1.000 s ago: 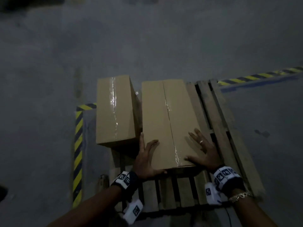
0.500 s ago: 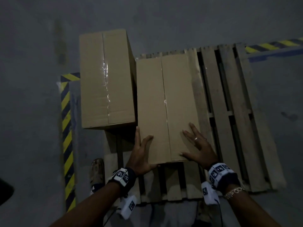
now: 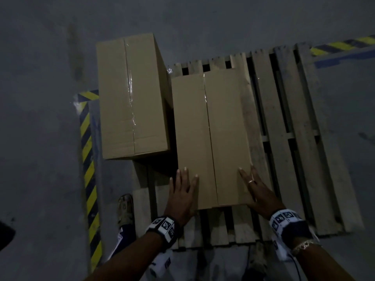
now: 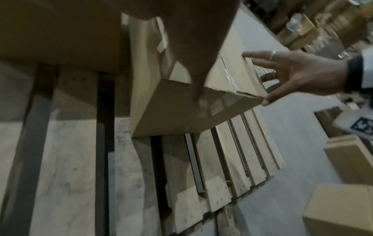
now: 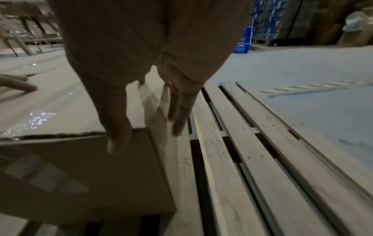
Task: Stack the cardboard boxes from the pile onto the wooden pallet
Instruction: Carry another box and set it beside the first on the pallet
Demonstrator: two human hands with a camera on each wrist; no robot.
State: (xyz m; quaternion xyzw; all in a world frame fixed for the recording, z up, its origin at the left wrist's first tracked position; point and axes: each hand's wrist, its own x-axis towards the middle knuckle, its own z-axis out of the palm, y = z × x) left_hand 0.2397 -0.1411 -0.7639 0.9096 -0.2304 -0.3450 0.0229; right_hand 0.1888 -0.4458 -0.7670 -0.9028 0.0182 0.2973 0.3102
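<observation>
Had the left hand (image 3: 182, 191) laid flat on the near left corner of the lower box (image 3: 211, 138), fingers straight on its top, thumb seemingly draped over the near face in the left wrist view. Had the right hand (image 3: 257, 189) spread on the near right corner, fingers straight along the right edge, thumb at the near corner. Gripped nothing with either; merely pressed and steadied, well apart across the box's width. Found that box lying lengthwise on the wooden pallet (image 3: 304, 149), sealed down the middle with clear tape (image 3: 206, 98), touching or just beside a taller box (image 3: 132, 98) on its left, with bare slats to the right. Judged the cardboard stiff enough to push by its end without buckling, yet soft at the corners, with a slight split showing along the near top edge in both wrist views. Judged the weight moderate at most, given flat palms alone on it, though could not tell the contents. Reckoned the glossy tape slippery, so better to hold on bare cardboard, at opposite bottom edges or corners, never by the flaps. Noted striped hazard tape (image 3: 87, 159) on the grey floor (image 3: 40, 138) left of the pallet, and more boxes (image 4: 343, 207) standing off to the side in the left wrist view.
</observation>
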